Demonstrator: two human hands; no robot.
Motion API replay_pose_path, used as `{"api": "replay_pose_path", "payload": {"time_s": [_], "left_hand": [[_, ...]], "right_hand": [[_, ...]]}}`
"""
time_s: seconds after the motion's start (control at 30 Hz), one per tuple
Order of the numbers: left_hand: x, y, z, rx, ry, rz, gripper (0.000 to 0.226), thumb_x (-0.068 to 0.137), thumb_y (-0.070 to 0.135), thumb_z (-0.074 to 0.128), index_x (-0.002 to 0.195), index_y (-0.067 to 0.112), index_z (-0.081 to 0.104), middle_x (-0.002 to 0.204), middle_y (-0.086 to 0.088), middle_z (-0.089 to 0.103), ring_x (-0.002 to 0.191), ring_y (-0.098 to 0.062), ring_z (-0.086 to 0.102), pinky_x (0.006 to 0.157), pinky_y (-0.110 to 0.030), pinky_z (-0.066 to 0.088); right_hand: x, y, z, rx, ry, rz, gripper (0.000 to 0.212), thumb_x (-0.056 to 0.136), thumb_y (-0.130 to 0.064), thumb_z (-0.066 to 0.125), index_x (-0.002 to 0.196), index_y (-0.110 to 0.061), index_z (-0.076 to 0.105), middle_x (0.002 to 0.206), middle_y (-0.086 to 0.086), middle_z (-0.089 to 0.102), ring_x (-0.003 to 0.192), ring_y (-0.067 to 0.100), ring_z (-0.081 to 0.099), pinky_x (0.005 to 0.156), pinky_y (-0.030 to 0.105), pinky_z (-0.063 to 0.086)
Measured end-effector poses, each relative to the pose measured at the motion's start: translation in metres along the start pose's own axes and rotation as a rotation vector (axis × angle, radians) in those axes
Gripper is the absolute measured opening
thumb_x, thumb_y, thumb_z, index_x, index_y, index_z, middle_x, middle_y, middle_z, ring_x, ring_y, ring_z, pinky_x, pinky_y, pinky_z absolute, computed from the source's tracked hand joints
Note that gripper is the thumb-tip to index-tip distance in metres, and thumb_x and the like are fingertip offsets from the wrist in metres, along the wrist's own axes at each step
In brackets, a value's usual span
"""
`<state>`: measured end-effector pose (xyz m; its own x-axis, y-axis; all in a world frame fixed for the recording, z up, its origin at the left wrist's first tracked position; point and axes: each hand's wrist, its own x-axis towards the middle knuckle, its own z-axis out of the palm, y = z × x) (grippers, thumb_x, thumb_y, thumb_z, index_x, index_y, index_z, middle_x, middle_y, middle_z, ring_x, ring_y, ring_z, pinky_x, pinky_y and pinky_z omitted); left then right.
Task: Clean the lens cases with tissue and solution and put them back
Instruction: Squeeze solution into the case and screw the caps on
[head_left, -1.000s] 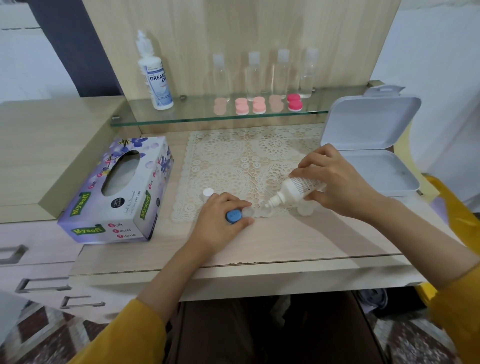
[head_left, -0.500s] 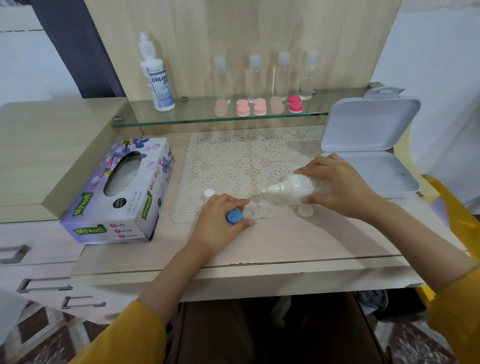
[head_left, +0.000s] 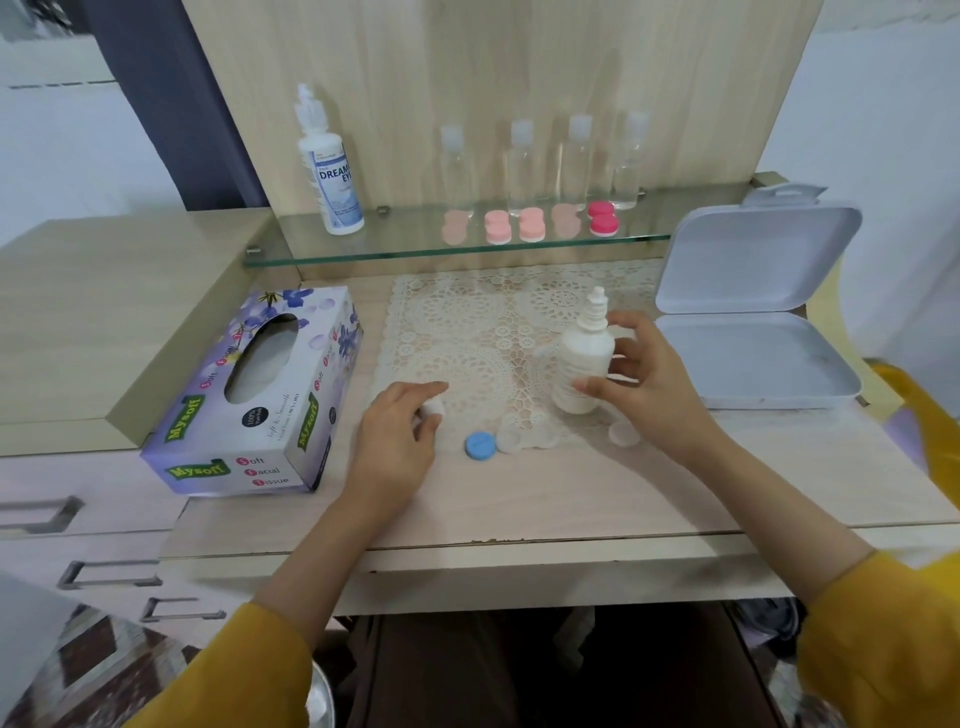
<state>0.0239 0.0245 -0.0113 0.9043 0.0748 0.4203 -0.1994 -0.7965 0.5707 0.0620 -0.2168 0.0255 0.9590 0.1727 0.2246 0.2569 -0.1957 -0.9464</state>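
On my feed, the left hand's (head_left: 396, 448) fingers (head_left: 427, 388) are closed on a small white cap (head_left: 432, 410), which shows between the forefinger and the curled fingers below it. This is at the lower left edge of the lace mat (head_left: 483, 332). The right hand's (head_left: 649, 402) fingers (head_left: 621, 321) are spread and bent round the solution bottle (head_left: 581, 358). The thumb lies on its front and the others on its right side. The bottle stands upright on the mat, nozzle up. Between my two hands, at the mat's near edge, I see the clear lens case (head_left: 524, 440) lying open. A blue cap (head_left: 480, 446) touches its left end, and a second white cap (head_left: 623, 434) sits just below the right hand. They all rest on the wooden surface (head_left: 571, 493). Further left lies the tissue box (head_left: 249, 395). An open white box (head_left: 753, 332) sits at the right with its lid tipped up. Across the upper middle runs a glass shelf (head_left: 415, 249). It carries a large labelled bottle (head_left: 332, 176), four clear bottles (head_left: 521, 163) and a row of pink lens cases (head_left: 531, 226). Yellow sleeves (head_left: 234, 670) cover both forearms at the bottom of the frame.
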Motion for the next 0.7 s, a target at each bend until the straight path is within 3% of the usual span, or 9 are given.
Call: {"api": "replay_pose_path", "payload": {"time_s": [0.13, 0.23, 0.43, 0.7], "left_hand": [[0.01, 0.011, -0.008, -0.129, 0.015, -0.086, 0.033, 0.078, 0.006, 0.07, 0.11, 0.013, 0.065, 0.097, -0.003, 0.063, 0.072, -0.004, 0.055, 0.07, -0.001, 0.04], [0.023, 0.036, -0.018, -0.319, 0.002, -0.156, 0.031, 0.076, 0.009, 0.072, 0.105, 0.019, 0.065, 0.091, 0.006, 0.063, 0.069, 0.003, 0.057, 0.067, -0.003, 0.044], [0.057, 0.095, -0.022, -0.458, -0.041, -0.023, 0.028, 0.072, 0.011, 0.075, 0.097, 0.02, 0.068, 0.082, 0.019, 0.063, 0.067, 0.009, 0.058, 0.066, -0.006, 0.046], [0.074, 0.119, -0.007, -0.499, -0.087, 0.079, 0.028, 0.073, 0.008, 0.074, 0.101, 0.011, 0.069, 0.082, 0.018, 0.062, 0.067, 0.01, 0.058, 0.066, -0.005, 0.044]], "right_hand": [[-0.002, 0.006, 0.01, -0.014, 0.011, -0.023, 0.055, 0.072, -0.002, 0.074, 0.099, -0.038, 0.044, 0.098, 0.001, 0.062, 0.09, 0.017, 0.063, 0.077, 0.023, 0.054], [-0.003, 0.007, 0.012, 0.006, 0.028, -0.028, 0.055, 0.071, 0.0, 0.074, 0.1, -0.038, 0.046, 0.102, 0.004, 0.063, 0.091, 0.014, 0.063, 0.077, 0.024, 0.054], [-0.002, 0.003, 0.012, 0.013, 0.034, -0.021, 0.05, 0.069, -0.002, 0.075, 0.095, -0.035, 0.049, 0.092, -0.003, 0.065, 0.084, 0.002, 0.064, 0.074, 0.02, 0.053], [0.0, 0.005, 0.008, -0.031, 0.007, -0.028, 0.048, 0.07, -0.004, 0.077, 0.093, -0.034, 0.047, 0.091, 0.0, 0.066, 0.086, 0.008, 0.064, 0.077, 0.022, 0.053]]}}
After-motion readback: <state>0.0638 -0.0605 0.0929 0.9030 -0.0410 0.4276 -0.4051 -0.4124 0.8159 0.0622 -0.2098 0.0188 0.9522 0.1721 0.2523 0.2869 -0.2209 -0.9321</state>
